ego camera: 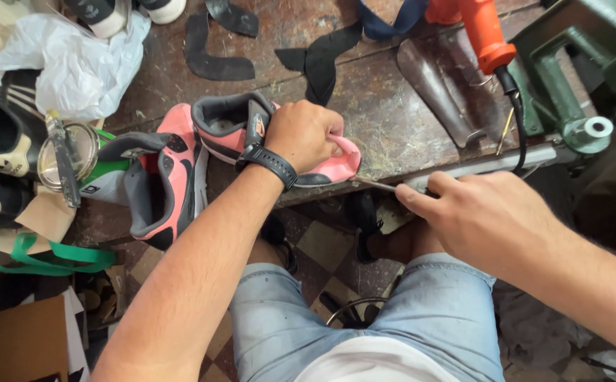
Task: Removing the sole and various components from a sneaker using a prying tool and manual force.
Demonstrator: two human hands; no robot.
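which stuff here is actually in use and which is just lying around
In use:
- pink shoe, pressed down by the left hand
- thin metal tool, pinched in the right hand

Lying about:
- second pink shoe
- orange heat gun
- black cut pieces
- white plastic bag
- green strap

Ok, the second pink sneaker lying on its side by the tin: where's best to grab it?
Probably by the heel collar of the second pink sneaker, coming from the bench's near edge. It lies on its side with the opening facing the left hand, so fingers can hook inside the padded rim, clear of the tin.
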